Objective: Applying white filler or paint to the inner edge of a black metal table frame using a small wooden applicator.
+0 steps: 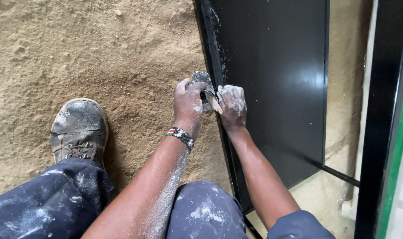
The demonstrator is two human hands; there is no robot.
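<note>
Both forearms reach forward and down, bare and dusted with white powder, converging ahead of the bent knees. The left hand (189, 101) is curled shut, knuckles up, a beaded band at its wrist. The right hand (232, 105), just right of the left fingers (196, 90), is closed too, thickly whitened, knuckles turned up and wrist straight

The metal panel (276, 88) stands at one o'clock, its edge running from twelve toward six. Both hands meet at that edge: left hand (189, 104) on its nine o'clock side, right hand (232, 106) at three. The boot (79, 130) rests on the sandy ground (99, 53) at nine o'clock.
</note>
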